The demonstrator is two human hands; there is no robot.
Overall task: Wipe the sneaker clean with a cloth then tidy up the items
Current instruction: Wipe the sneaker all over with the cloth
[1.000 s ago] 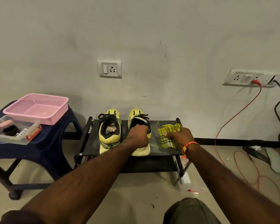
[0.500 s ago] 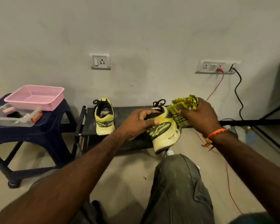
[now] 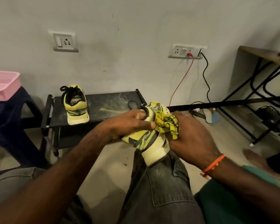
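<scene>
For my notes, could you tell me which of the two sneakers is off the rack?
The sneaker gripped in the left hand, over the knee; the other sneaker stands on the rack.

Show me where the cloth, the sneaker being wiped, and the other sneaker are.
cloth (image 3: pixel 166 125), head view, on its bunched yellow checked middle.
held sneaker (image 3: pixel 149 143), head view, on its patterned side above the sole.
other sneaker (image 3: pixel 76 110), head view, on its heel, on the rack.

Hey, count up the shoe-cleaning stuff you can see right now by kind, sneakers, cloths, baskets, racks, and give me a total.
Sneakers: 2, one held by the left hand against the knee, one on the rack
Cloths: 1, yellow checked, gripped by the right hand
Baskets: 1, pink, partly cut off at the left edge
Shoe racks: 1, black
Total: 5
</scene>
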